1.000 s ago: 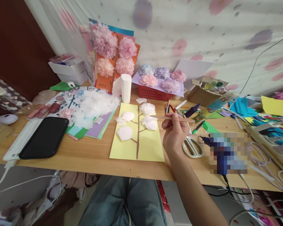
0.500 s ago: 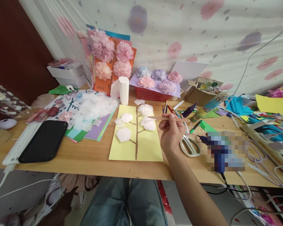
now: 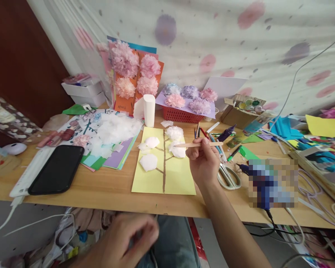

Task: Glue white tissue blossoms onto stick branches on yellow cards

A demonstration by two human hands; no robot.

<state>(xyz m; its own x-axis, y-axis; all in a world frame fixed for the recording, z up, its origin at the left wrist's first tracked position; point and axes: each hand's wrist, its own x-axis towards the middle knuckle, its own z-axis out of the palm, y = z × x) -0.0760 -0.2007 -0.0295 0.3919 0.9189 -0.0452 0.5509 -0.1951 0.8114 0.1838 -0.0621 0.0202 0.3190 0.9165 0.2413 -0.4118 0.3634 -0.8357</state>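
Over the brown wooden tabletop [image 3: 106, 186], your right hand [image 3: 204, 163] pinches a flat, pale wooden stick [image 3: 192, 144]; your left hand [image 3: 121, 232] blurs, grip unclear.

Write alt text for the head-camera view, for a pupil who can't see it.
A person's right hand holds a flat wooden stick, its tip over a white tissue puff on a yellow sheet bearing a brown tree drawing. The left hand, blurred, is in front of the desk.

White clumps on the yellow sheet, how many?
4: far-right clump; near-right clump, partly behind the wooden stick; far-left clump; near-left clump. Overlapping pieces at far left may hide more.
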